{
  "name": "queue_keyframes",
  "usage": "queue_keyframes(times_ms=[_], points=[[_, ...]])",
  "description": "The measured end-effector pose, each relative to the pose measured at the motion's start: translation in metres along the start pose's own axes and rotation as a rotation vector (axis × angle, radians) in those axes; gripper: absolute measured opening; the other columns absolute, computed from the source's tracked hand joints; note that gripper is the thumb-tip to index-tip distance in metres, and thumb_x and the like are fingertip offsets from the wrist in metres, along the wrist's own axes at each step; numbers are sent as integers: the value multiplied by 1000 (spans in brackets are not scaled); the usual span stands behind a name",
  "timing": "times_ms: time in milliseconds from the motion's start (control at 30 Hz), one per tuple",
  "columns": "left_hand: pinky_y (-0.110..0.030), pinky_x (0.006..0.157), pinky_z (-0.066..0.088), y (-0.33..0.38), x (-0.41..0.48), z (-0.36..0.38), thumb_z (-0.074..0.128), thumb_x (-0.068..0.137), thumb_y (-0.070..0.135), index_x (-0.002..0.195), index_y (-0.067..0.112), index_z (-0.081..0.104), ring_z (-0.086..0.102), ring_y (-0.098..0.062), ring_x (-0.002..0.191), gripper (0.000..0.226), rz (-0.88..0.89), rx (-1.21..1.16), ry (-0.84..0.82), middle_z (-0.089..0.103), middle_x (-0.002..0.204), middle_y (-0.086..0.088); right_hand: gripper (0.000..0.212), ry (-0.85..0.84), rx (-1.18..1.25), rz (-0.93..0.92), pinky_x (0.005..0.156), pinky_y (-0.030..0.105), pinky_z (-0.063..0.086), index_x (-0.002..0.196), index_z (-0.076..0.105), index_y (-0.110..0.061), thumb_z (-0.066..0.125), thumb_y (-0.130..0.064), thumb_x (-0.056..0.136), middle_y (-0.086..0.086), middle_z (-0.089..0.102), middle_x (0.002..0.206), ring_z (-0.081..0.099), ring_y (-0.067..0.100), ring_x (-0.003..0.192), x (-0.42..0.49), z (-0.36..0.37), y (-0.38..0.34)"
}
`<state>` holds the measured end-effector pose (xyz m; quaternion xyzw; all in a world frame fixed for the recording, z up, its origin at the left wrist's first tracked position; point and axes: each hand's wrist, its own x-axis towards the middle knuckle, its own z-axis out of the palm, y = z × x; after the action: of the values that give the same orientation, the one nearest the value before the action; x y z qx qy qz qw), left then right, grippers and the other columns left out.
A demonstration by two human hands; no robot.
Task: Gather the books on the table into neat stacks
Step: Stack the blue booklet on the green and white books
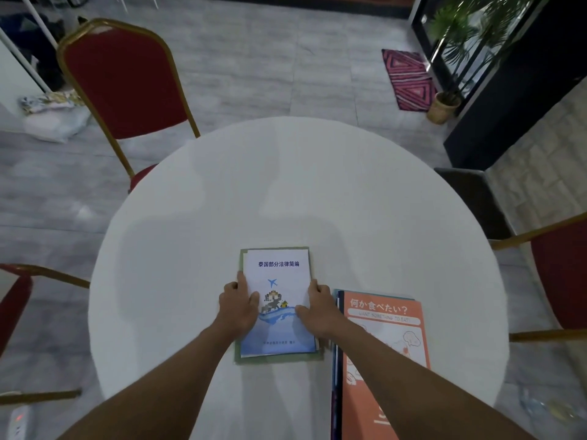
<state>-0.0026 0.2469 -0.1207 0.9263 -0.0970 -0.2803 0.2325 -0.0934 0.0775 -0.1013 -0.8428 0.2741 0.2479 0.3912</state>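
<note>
So the white booklet [277, 300] w/ the little plane and blue wave on the cover sits on top of a small stack, green cover [279, 358] poking out underneath along the bottom and left edge, approx dead centre of the round white desk [190, 217]. Left hand [239, 304] is pressed against the stack's 9 o'clock edge, right hand [316, 308] on the 3 o'clock edge, thumbs lying over the cover. Both hands are flat-ish and squeezing inward on the stack, not lifting it afaict.

Looks to me like the squaring-up step: the top booklet is a bit skewed vs the green one below, so next move prob needs a nudge toward 6 o'clock plus a slight twist to get the edges flush.

At 3 o'clock of that, just beside the right wrist, a second stack w/ an orange booklet [386, 344] on top, darker spines showing along its left side. Red chairs [127, 77] round the desk, nothing else on it.
</note>
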Motion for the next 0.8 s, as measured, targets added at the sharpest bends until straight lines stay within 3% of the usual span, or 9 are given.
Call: queue_keyframes(times_ms=[100, 233, 400, 600, 800], points=[[-39, 112, 27, -6, -6, 0, 35, 104, 29, 157, 4, 7, 35, -39, 136, 65, 46, 4, -12, 32, 152, -23, 74, 14, 52, -14, 118, 38, 34, 159, 14, -8, 52, -33, 101, 11, 22, 161, 32, 29, 146, -2, -1, 4], [-39, 116, 23, -7, -9, 1, 35, 104, 30, 157, 4, 5, 29, -36, 141, 66, 51, -4, -28, 26, 157, -21, 74, 19, 72, -14, 117, 39, 35, 160, 11, -10, 51, -32, 102, 10, 24, 160, 32, 28, 145, -4, -2, 5], [-40, 113, 25, -5, -6, -3, 36, 104, 30, 156, 2, 6, 32, -37, 138, 66, 51, 37, -34, 32, 151, -23, 69, 47, 80, 23, 116, 41, 38, 158, 19, -9, 53, -29, 101, 12, 26, 158, 37, 30, 142, -4, -1, 0], [-39, 112, 27, -8, -7, -7, 38, 103, 29, 156, 5, 8, 34, -41, 135, 66, 9, 68, -54, 33, 147, -25, 71, 36, -5, 45, 112, 34, 37, 157, 21, -5, 55, -32, 100, 16, 27, 154, 39, 32, 140, -6, 4, -5], [-40, 111, 31, -24, -22, -13, 36, 103, 28, 156, 6, 8, 37, -41, 134, 64, -34, 90, -71, 32, 147, -26, 50, 25, -43, 34, 98, 30, 43, 137, 43, -4, 59, -31, 98, 16, 39, 141, 52, 31, 124, -21, 21, -13]])
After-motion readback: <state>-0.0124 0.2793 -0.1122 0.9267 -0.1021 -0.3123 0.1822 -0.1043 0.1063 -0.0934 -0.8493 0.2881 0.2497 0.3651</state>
